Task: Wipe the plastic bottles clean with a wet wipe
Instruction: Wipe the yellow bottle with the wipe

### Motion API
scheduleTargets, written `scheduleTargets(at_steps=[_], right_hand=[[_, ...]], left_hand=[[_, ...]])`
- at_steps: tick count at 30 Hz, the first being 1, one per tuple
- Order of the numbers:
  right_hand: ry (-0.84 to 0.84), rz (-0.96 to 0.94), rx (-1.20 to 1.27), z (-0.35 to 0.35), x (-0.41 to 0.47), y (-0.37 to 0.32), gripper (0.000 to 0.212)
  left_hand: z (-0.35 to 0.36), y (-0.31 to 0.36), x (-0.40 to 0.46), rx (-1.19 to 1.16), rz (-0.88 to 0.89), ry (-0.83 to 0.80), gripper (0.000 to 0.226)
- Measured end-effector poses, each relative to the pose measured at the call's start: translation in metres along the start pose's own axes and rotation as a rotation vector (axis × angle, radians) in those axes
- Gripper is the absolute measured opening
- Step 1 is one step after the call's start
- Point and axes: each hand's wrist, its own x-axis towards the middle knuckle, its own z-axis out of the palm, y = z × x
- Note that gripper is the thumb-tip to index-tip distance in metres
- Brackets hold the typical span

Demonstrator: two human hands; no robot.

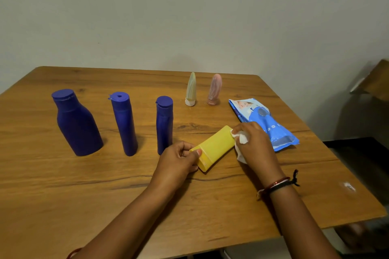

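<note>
The yellow bottle (214, 147) is being held tilted just above the wooden table (105, 195), its near end being pinched by the curled fingers of the left hand (179, 160). A white wet wipe (242, 139) is being gripped in the closed right hand (254, 143) and pressed against the bottle's far end. A hard stroke could be pulling the bottle from that light pinch, and the nearest blue bottle (164, 124), standing just beside the left hand, could be getting knocked over.

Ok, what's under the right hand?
The right hand holds a white wet wipe against the yellow bottle's far end. That end and most of the wipe are covered.
</note>
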Motion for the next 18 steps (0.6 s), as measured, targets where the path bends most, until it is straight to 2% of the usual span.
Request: scheduleTargets(at_steps=[4,10,12,15,18], right_hand=[[0.017,-0.009,-0.012,0.004,0.004,-0.005,0.029],[-0.132,-0.264,0.058,0.013,-0.009,-0.028,0.026],[-0.128,-0.319,0.05,0.017,-0.013,-0.029,0.028],[-0.059,-0.277,0.08,0.018,-0.008,-0.022,0.026],[0.04,-0.139,0.098,0.014,0.004,-0.013,0.026]], left_hand=[[0.001,0.0,0.001,0.001,-0.005,0.011,0.01],[0.001,-0.001,-0.001,0.021,0.027,0.004,0.009],[0.002,-0.001,-0.002,0.023,0.033,0.01,0.008],[0.004,0.001,-0.003,0.018,0.027,0.008,0.009],[0.003,0.004,-0.005,0.0,0.008,-0.012,0.009]])
